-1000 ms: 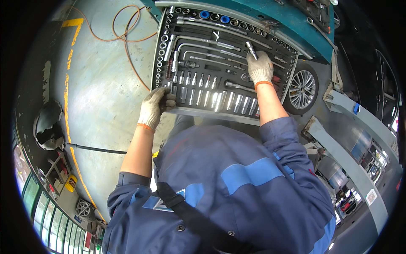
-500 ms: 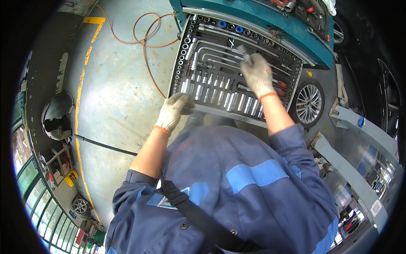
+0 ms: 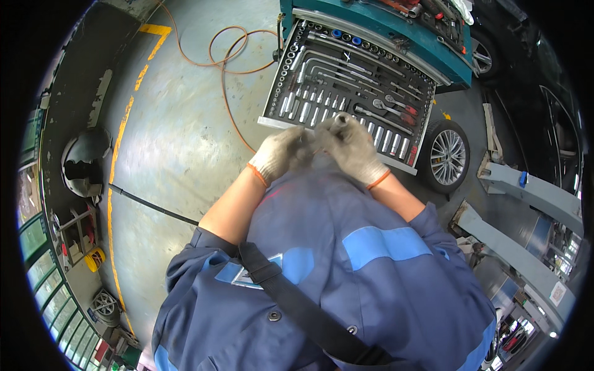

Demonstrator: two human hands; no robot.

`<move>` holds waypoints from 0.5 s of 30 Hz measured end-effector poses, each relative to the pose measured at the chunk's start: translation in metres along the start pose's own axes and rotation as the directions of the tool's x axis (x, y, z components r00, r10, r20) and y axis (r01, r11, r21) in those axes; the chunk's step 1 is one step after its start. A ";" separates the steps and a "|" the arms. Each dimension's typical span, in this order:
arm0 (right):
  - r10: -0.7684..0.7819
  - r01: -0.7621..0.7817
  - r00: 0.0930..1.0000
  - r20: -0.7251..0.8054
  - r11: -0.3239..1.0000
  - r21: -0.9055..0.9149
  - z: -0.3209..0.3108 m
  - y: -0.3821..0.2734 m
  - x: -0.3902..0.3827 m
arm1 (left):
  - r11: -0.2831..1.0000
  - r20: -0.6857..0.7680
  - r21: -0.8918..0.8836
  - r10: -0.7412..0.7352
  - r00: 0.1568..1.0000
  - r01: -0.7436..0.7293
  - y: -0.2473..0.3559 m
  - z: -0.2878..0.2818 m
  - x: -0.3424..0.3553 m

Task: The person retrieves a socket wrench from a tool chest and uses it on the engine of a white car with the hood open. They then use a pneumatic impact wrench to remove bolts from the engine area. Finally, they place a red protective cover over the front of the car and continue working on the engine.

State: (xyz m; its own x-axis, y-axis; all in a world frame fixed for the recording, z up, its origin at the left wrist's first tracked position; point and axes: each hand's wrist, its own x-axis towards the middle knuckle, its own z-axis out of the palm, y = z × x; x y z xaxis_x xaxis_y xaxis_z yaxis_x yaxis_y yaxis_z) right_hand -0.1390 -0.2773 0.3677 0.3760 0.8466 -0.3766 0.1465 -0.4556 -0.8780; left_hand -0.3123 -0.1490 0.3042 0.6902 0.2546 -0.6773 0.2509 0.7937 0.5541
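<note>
Both my hands wear off-white work gloves with orange cuffs and meet in front of my chest, at the front edge of an open tool drawer [image 3: 265, 121]. My right hand [image 3: 354, 148] is closed around a metal socket [image 3: 341, 120], whose round end shows above the fingers. My left hand [image 3: 279, 152] is close beside it, its fingers bent inward and smeared by motion. Whether anything is in that hand is hidden. In the drawer's dark insert lie several sockets [image 3: 305, 111], long bars [image 3: 327, 67] and ratchets with red-and-black handles [image 3: 396, 110].
The teal tool cabinet [image 3: 456, 69] stands beyond the drawer, with loose tools on top. A wheel [image 3: 448, 157] is to the right, near grey lift arms [image 3: 531, 190] and a black car [image 3: 526, 117]. An orange hose [image 3: 226, 93] loops over the floor at left.
My right hand has come back from above the drawer toward my chest, bringing the metal socket. My left hand has moved right to meet it. The drawer appears higher and farther right in view.
</note>
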 end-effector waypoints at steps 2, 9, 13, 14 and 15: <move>-0.039 0.051 0.998 -0.044 0.951 0.306 0.002 -0.009 -0.008 | 0.999 0.027 0.020 0.048 0.998 -0.049 0.000 -0.002 -0.006; 0.048 -0.065 0.997 0.059 0.942 0.330 0.013 -0.018 -0.030 | 0.229 0.357 0.778 0.605 0.712 -0.585 -0.016 -0.033 -0.019; -0.163 0.116 0.979 0.120 0.938 0.325 0.037 -0.010 -0.051 | 0.078 0.375 0.854 0.592 0.713 -0.514 -0.024 -0.034 -0.034; -0.294 0.274 0.953 0.070 0.939 0.208 0.044 -0.010 -0.047 | 0.154 0.305 0.880 0.542 0.783 -0.449 -0.025 -0.034 -0.036; -0.281 0.263 0.958 0.057 0.941 0.213 0.049 -0.010 -0.050 | 0.338 0.192 0.860 0.481 0.856 -0.383 -0.026 -0.034 -0.041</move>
State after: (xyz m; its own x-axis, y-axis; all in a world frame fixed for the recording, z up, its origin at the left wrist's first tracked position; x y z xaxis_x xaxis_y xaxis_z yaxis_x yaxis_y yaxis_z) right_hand -0.2045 -0.3018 0.3804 0.2669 0.9548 -0.1309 0.0418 -0.1472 -0.9882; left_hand -0.3699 -0.1617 0.3007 0.8416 0.4932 -0.2200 0.4038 -0.3042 0.8628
